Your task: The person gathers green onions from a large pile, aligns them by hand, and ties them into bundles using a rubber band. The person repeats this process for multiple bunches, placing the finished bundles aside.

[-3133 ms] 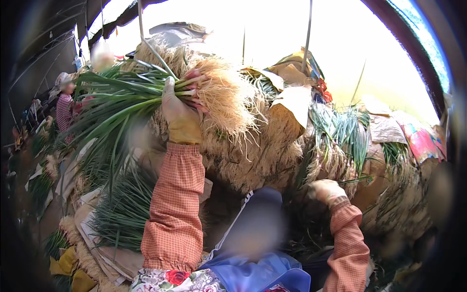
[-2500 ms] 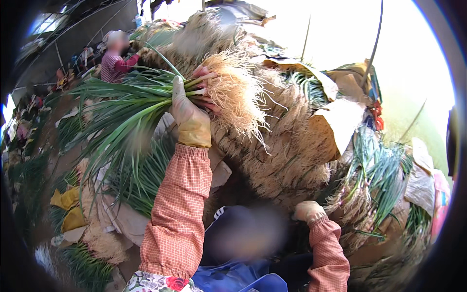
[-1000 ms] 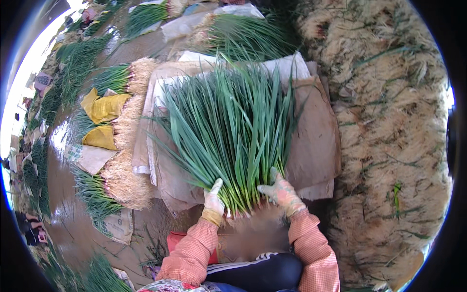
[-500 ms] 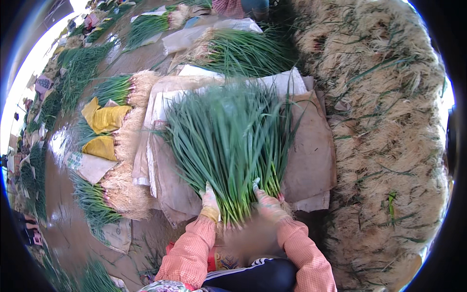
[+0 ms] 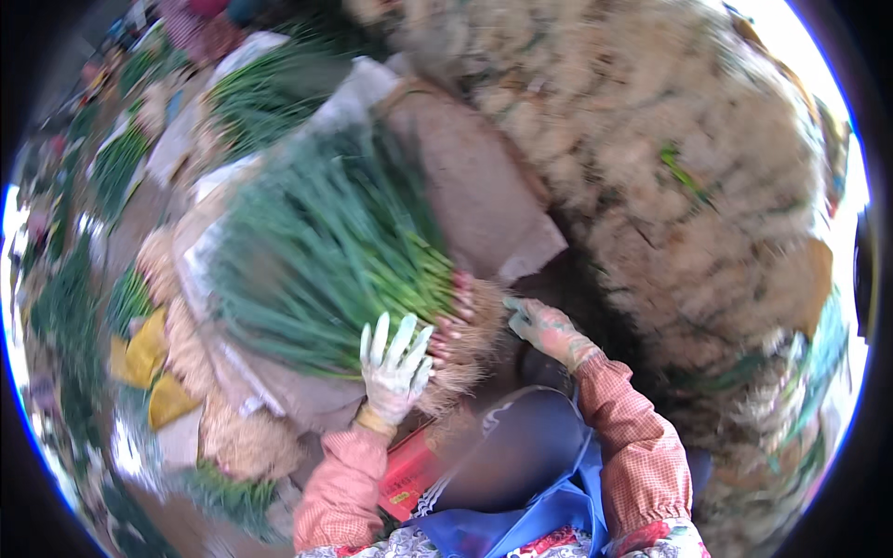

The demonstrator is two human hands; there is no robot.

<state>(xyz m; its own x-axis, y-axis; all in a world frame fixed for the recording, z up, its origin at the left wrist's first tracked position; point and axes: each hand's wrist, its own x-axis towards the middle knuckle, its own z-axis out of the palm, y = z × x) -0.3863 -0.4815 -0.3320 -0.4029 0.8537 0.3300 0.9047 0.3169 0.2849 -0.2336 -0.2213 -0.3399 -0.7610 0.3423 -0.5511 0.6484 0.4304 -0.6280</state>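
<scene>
A large bundle of scallions (image 5: 335, 251) lies slantwise in front of me, green leaves toward the far left. Its pinkish bulbs and tan roots (image 5: 481, 325) point to the near right. My left hand (image 5: 394, 367), in a pale stained glove, rests on the near side of the stalks with its fingers spread. Just off the roots, my right hand (image 5: 551, 330), gloved too, is loosely bent with its thumb and forefinger apart and nothing visible in it. Under the bundle is brown and white sacking (image 5: 484, 177).
A big heap of tan roots (image 5: 633, 186) rises on the right. More scallions (image 5: 265, 93) lie at the far left, and yellow cloths (image 5: 144, 353) cover others at the left. My knee (image 5: 521, 446) and a red package (image 5: 409, 474) are close by. Another person (image 5: 200, 33) is partly visible beyond.
The view has swung to the right, so the bundle now appears slanted. My right hand has let go of the stalks and moved off the roots. My left hand's fingers have spread.
</scene>
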